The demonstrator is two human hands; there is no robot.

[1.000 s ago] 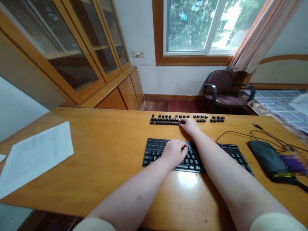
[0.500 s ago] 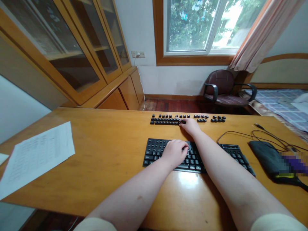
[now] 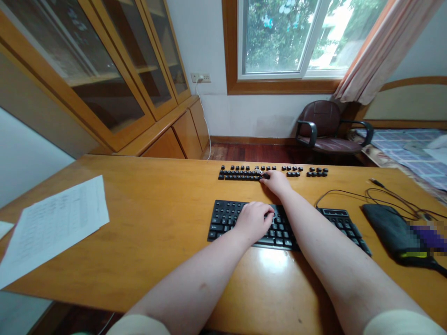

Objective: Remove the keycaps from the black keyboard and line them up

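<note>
A black keyboard [image 3: 223,216] lies on the wooden desk, with my right forearm crossing above it. My left hand [image 3: 254,222] rests over its middle, fingers curled in toward the thumb; whatever may be between them is hidden. Beyond the keyboard, loose black keycaps [image 3: 240,177] stand in rows near the far desk edge. Among these rows, my right hand [image 3: 276,183] is closed in a pinch on a small tool with silvery wire, which looks like a keycap puller [image 3: 259,171]. Its tip is at the keycaps; whether a cap is caught in it is too small to tell.
Right of the keyboard lie a dark pouch [image 3: 384,228] and a coiled black cable [image 3: 394,197]. Printed paper sheets [image 3: 63,221] lie at the desk's left. Beyond the desk stand a glass-door cabinet [image 3: 115,70] and a maroon armchair [image 3: 321,121].
</note>
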